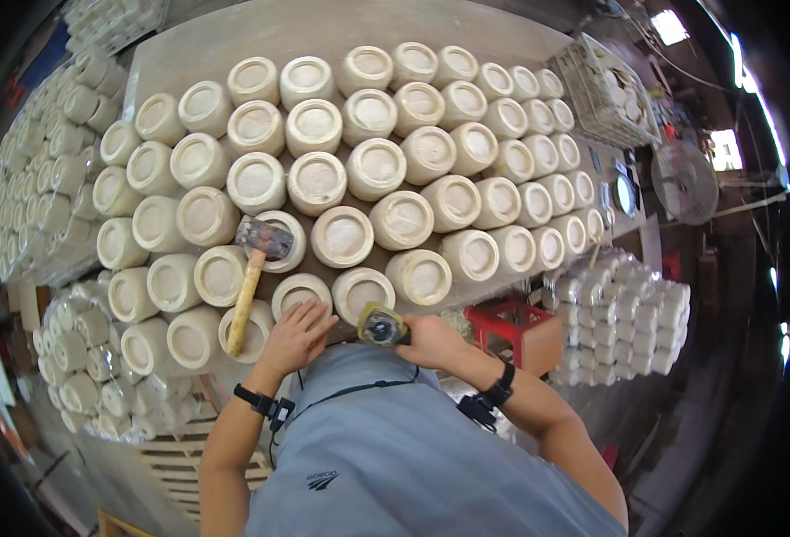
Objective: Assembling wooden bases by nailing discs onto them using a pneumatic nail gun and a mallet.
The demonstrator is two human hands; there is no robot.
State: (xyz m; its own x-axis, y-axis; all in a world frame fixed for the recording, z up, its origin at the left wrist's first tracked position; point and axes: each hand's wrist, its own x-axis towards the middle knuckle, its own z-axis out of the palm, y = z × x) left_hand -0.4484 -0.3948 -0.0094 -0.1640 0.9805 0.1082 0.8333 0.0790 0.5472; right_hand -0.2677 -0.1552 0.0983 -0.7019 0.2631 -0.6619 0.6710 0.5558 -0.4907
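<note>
My left hand [300, 337] rests on the near side of a cream-coloured ceramic pot [302, 292], fingers stretched out over its rim. Closed in my right hand [432, 343] is a yellow-and-black tool [381, 326] with a round end, its exact kind unclear. The tool's end is just in front of another pot [363, 294], and whether they touch cannot be told. A hammer [264, 238] with a dark head and a pale wooden handle lies across the pots left of my hands. Many similar pots, recessed round ends up, stand in rows on the table.
Plastic-wrapped stacks of pots stand left [46, 179] and right [623, 313] of the table [189, 54]. A red stool [502, 327] with a cardboard box [538, 345] is near my right arm. A crate [583, 85] and a fan [684, 182] are at far right.
</note>
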